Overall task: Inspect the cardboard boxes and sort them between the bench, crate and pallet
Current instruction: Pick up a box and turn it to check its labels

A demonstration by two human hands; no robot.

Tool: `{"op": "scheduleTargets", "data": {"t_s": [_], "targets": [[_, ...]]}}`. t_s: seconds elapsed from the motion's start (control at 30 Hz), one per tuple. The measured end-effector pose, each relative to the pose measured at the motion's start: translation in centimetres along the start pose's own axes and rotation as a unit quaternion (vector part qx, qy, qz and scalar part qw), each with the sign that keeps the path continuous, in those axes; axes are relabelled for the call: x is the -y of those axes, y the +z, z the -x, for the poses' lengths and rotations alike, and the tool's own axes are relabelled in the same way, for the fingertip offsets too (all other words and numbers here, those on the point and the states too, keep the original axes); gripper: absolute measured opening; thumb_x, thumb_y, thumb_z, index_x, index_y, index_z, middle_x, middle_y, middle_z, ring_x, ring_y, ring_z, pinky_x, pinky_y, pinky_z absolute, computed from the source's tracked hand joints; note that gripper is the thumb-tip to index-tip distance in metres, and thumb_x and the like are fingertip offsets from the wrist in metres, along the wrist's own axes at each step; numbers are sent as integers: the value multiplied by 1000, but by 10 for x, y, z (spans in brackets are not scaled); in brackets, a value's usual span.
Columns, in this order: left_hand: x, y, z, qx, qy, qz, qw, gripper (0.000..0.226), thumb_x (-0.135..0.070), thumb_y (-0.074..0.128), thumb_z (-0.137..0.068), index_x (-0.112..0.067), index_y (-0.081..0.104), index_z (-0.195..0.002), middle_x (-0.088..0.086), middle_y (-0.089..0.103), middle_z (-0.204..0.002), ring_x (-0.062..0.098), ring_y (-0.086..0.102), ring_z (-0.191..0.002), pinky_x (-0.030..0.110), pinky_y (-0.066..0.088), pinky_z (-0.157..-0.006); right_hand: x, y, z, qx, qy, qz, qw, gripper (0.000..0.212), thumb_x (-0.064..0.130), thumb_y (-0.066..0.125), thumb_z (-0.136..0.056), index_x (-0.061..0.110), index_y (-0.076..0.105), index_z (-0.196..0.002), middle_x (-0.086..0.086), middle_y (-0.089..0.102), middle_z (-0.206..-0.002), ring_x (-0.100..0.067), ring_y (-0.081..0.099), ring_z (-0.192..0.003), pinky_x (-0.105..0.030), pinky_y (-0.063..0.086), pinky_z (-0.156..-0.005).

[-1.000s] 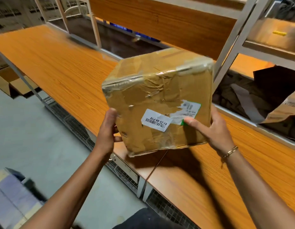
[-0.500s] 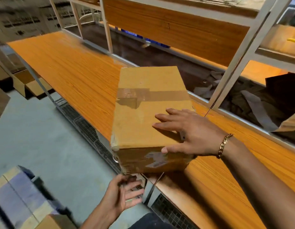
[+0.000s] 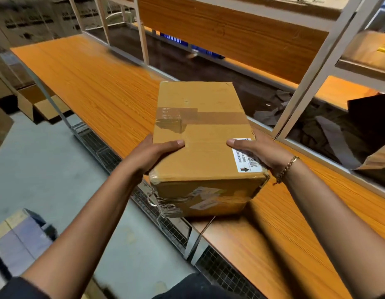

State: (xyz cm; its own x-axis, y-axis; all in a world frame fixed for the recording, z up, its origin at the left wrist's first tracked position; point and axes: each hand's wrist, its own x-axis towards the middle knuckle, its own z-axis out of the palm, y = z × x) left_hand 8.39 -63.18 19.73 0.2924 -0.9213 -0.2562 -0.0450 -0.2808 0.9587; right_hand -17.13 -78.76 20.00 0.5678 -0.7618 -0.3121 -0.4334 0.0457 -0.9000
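Note:
A taped brown cardboard box (image 3: 200, 134) lies flat with its long side running away from me, at the front edge of the orange wooden bench (image 3: 96, 83). Clear tape crosses its top, a white handling label sits at its near right corner, and torn labels cover its near end. My left hand (image 3: 154, 152) grips the box's left side with the thumb on top. My right hand (image 3: 258, 151) grips the right side, thumb by the label. The near end overhangs the bench edge.
White shelf uprights (image 3: 312, 67) rise behind the bench, with dark scraps and crumpled packing (image 3: 329, 130) beyond. An open cardboard box (image 3: 39, 104) stands on the grey floor at left. A purple and tan stack (image 3: 19, 236) sits at bottom left. Wire mesh (image 3: 165, 225) runs under the bench edge.
The box turned from upright with its labelled face towards me to lying flat. My left hand came up from below to its left side, and my right hand moved from the top to the right side.

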Motion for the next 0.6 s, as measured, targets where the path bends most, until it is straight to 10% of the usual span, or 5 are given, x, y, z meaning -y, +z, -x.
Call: {"op": "scheduleTargets", "data": {"t_s": [0.1, 0.2, 0.3, 0.5, 0.6], "targets": [[8, -4, -13, 1, 14, -9, 1000, 93, -57, 93, -63, -29, 56, -144, -8, 69, -135, 18, 68, -122, 45, 49, -110, 1, 4, -5, -3, 3, -38, 999, 54, 20, 80, -85, 11, 57, -133, -7, 77, -107, -16, 77, -86, -23, 59, -68], [14, -11, -26, -1, -1, -8, 1000, 106, -62, 96, -56, -27, 54, -146, -6, 69, -137, 22, 67, -123, 48, 49, -110, 2, 6, -9, -1, -4, -46, 999, 71, 21, 89, -73, 7, 56, -134, -22, 70, -121, -37, 72, -104, -45, 59, -92], [8, -7, -11, 0, 4, -35, 999, 79, -55, 92, -68, -34, 59, -136, -8, 72, -131, 20, 70, -118, 48, 51, -108, 6, 8, 5, -3, -5, -77, 997, 55, 10, 80, -83, 8, 54, -132, -14, 73, -116, -13, 77, -82, -23, 60, -69], [-2, -6, 21, 38, -9, -127, 991, 68, -71, 81, -69, -46, 56, -127, -15, 72, -123, 13, 71, -109, 43, 55, -100, -3, -4, 29, 50, 21, 44, 998, 64, 53, 81, -76, 30, 55, -129, 4, 76, -111, -16, 74, -96, -34, 57, -82], [-33, -9, -17, -4, -55, -146, 988, 42, -61, 74, -85, -34, 65, -115, -5, 74, -100, 18, 72, -87, 34, 56, -70, 25, -6, 4, 2, 16, 68, 998, 40, 55, 71, -86, 29, 63, -115, -1, 76, -106, -21, 73, -91, -37, 57, -84]]}}
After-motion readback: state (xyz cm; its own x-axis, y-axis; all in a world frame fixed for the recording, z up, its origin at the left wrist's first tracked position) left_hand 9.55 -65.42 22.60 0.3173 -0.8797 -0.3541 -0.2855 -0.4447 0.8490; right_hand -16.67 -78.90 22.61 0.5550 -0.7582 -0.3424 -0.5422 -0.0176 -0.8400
